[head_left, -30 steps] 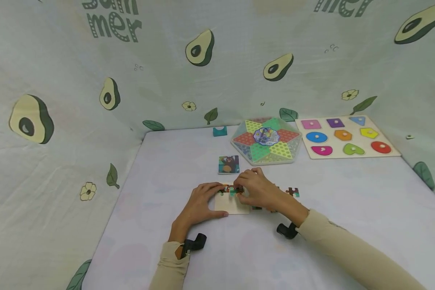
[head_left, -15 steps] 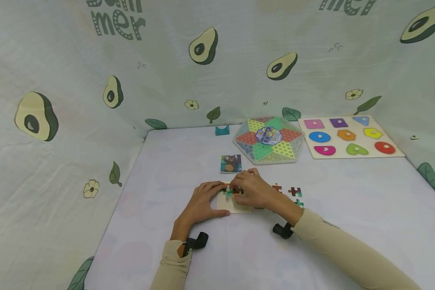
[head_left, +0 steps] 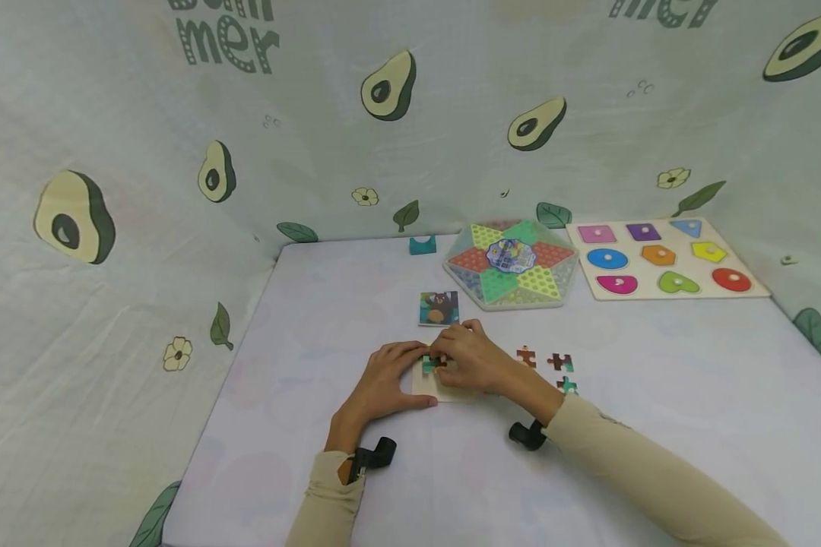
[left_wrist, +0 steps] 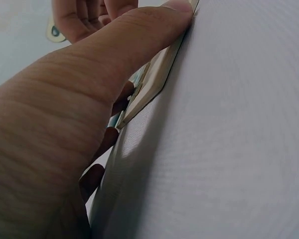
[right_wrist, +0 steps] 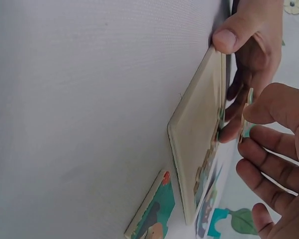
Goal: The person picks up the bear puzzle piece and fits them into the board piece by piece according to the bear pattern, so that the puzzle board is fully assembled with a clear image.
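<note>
My left hand (head_left: 383, 384) holds the left side of a small wooden puzzle tray (head_left: 426, 387), its thumb at the near corner and its fingers at the far one. Over the tray, my right hand (head_left: 475, 361) pinches a jigsaw piece (right_wrist: 248, 130) between thumb and fingertip; the right wrist view shows the piece raised on edge. Fitted pieces (right_wrist: 205, 167) run along the tray's far side, partly covered by my right hand in the head view. Loose jigsaw pieces (head_left: 559, 362) lie to the right of my right hand.
A square bear picture (head_left: 439, 308) lies beyond the tray. Farther back are a teal notched piece (head_left: 422, 245), a hexagonal game box (head_left: 499, 285) with coloured triangles, and a shape peg board (head_left: 646, 281). A printed avocado cloth (head_left: 301, 114) hangs behind the table.
My right hand has shifted left over the tray toward my left fingers, uncovering loose pieces on the right. My left hand keeps its place at the tray while the head view drifts slightly.
</note>
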`<state>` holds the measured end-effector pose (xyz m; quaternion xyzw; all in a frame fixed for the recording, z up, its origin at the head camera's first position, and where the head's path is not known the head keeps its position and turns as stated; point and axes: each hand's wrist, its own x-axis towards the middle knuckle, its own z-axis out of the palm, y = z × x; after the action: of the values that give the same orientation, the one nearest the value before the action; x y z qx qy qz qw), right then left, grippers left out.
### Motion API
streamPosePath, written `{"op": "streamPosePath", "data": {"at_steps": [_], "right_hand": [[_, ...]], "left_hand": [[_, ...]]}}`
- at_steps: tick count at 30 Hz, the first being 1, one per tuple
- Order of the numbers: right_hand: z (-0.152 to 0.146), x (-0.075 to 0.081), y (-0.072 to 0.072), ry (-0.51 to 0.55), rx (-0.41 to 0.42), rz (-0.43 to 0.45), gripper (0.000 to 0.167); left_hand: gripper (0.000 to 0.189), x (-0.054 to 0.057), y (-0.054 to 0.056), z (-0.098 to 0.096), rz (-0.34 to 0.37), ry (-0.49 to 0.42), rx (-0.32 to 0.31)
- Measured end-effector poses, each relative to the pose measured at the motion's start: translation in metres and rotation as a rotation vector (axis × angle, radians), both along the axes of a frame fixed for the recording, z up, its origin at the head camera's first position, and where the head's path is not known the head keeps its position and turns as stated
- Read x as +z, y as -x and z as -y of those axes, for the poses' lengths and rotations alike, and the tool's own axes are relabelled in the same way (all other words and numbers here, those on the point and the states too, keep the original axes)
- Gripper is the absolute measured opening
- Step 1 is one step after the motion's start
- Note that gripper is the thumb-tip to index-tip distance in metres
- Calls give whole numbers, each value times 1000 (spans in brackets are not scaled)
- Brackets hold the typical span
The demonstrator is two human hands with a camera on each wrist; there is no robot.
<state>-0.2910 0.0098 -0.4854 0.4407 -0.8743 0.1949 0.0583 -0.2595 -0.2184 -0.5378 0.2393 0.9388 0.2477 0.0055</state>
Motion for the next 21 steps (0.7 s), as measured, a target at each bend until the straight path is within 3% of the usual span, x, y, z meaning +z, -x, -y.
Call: {"op": "streamPosePath", "data": {"at_steps": [21], "right_hand": [[10, -9, -1, -50, -35, -1, 17]], "left_hand": [[93, -2, 0, -1, -11, -3, -6]]}}
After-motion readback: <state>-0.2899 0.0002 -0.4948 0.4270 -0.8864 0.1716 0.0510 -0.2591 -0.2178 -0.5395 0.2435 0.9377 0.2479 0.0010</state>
